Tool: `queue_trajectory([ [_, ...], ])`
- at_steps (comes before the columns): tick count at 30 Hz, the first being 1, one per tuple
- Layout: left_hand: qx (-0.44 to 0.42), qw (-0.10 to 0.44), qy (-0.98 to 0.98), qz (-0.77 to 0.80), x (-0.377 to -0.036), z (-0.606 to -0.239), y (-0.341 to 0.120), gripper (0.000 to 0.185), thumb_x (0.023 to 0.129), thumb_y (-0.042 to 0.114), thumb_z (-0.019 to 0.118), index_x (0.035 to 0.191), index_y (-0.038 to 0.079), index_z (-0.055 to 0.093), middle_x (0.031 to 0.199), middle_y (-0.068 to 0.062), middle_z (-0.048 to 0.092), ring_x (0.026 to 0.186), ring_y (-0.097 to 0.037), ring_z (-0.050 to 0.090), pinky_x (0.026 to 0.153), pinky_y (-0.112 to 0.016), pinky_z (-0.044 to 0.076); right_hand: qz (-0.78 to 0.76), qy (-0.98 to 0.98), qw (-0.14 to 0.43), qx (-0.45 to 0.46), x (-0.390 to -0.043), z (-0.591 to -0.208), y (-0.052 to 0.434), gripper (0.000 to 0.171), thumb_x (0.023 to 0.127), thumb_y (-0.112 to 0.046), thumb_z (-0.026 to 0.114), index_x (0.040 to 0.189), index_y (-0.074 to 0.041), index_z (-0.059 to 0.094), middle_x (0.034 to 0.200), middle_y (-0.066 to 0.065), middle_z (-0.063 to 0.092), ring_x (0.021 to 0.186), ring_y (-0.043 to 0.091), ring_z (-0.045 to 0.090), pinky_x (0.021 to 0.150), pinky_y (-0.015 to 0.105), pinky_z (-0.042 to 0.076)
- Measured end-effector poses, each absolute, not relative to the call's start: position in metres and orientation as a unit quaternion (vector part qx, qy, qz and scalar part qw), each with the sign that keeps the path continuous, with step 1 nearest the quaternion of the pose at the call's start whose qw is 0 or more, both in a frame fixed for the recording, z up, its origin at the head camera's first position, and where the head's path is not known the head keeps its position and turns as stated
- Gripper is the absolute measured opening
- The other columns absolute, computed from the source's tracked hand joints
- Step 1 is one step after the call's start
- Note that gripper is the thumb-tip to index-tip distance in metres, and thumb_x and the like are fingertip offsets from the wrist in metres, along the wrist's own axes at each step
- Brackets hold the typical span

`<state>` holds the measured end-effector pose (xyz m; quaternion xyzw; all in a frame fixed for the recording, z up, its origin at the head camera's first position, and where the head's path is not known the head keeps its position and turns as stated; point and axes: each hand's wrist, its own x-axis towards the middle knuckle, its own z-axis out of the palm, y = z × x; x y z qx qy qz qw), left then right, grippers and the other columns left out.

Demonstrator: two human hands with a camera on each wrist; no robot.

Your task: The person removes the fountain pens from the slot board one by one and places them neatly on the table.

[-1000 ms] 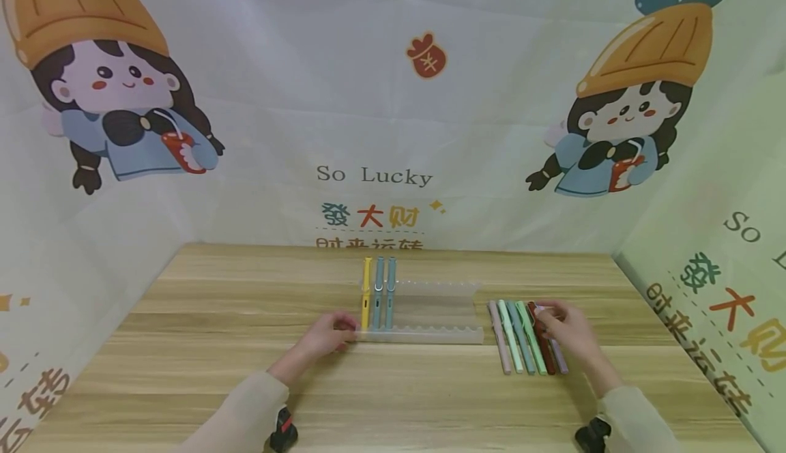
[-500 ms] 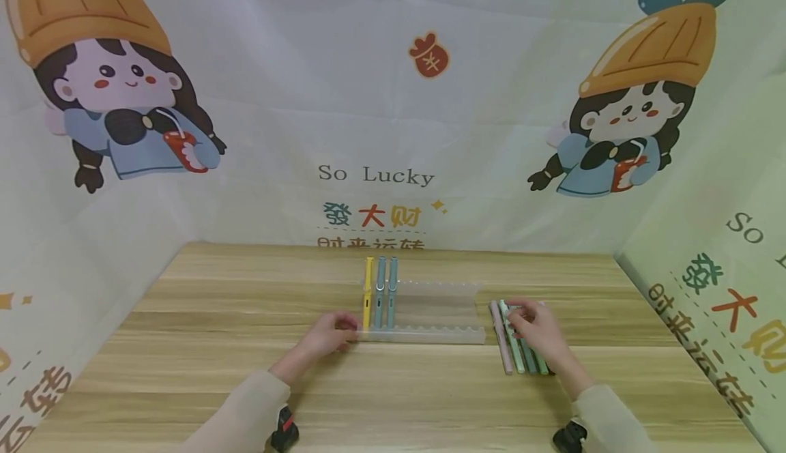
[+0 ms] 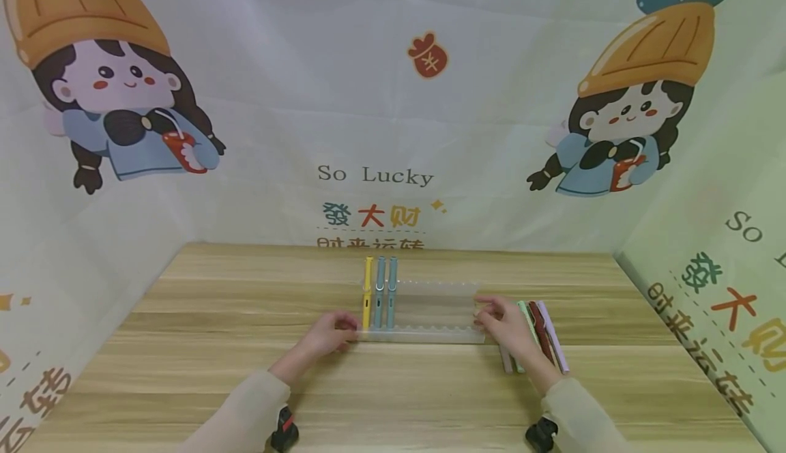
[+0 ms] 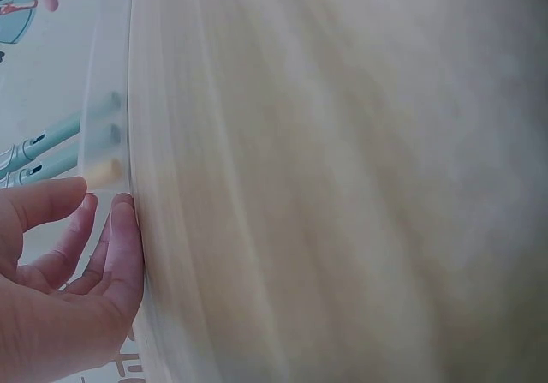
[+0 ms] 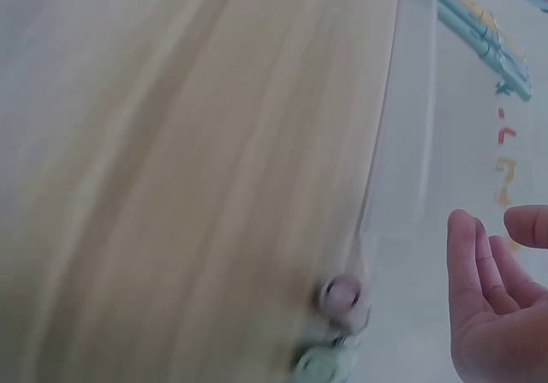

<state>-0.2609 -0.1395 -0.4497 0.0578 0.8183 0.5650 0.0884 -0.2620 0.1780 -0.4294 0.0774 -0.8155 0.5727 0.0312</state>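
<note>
A clear plastic pen rack (image 3: 430,335) with notched edges lies on the table. Upright in its left slots stand a yellow pen (image 3: 368,296) and two blue pens (image 3: 379,296), caps at the top. My left hand (image 3: 328,333) is at the rack's left end, its fingertips touching or very near it; in the left wrist view thumb and fingers are apart. At the rack's right end is my right hand (image 3: 505,327); the right wrist view shows its fingers (image 5: 462,267) extended, with nothing between them and the thumb. Whether they touch the rack cannot be told.
Right of the rack lies a row of pens, partly hidden by my right hand and forearm: a green pen (image 3: 525,316), a dark red pen (image 3: 540,330) and a purple pen (image 3: 554,337) show. A printed cloth (image 3: 491,132) hangs behind the wooden table (image 3: 399,398).
My right hand has moved left from over the purple and dark red pens, across the row, to the rack's right end. My left hand and the racked pens have stayed in place.
</note>
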Motion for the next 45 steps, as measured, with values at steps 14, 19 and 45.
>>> queue_trajectory([
  [14,0.067,0.088,0.812,0.572,-0.261,-0.451,-0.140,0.015,0.080,-0.005,0.057,0.093,-0.011,0.053,0.080,-0.009,0.056,0.069,-0.017,0.052,0.059,-0.030,0.047,0.590,-0.795,0.049,0.135,-0.273,-0.432,0.133,0.030,0.080,0.004,0.058,0.110,0.008,0.053,0.086,0.019,0.061,0.075,0.035,0.059,0.061,0.034,0.050],
  [19,0.069,0.090,0.811,0.573,-0.260,-0.451,-0.140,0.015,0.080,-0.005,0.056,0.094,-0.011,0.053,0.081,-0.010,0.057,0.070,-0.017,0.052,0.060,-0.031,0.047,0.590,-0.794,0.042,0.139,-0.277,-0.433,0.118,0.032,0.080,0.001,0.060,0.111,0.005,0.053,0.087,0.015,0.061,0.078,0.034,0.059,0.062,0.030,0.050],
  [45,0.069,0.091,0.814,0.570,-0.261,-0.451,-0.141,0.013,0.081,-0.005,0.055,0.093,-0.010,0.054,0.079,-0.008,0.056,0.068,-0.016,0.052,0.058,-0.030,0.047,0.569,-0.802,0.063,0.171,-0.290,-0.435,0.066,0.040,0.079,0.001,0.061,0.117,0.001,0.049,0.087,0.016,0.062,0.075,0.023,0.060,0.064,0.027,0.049],
])
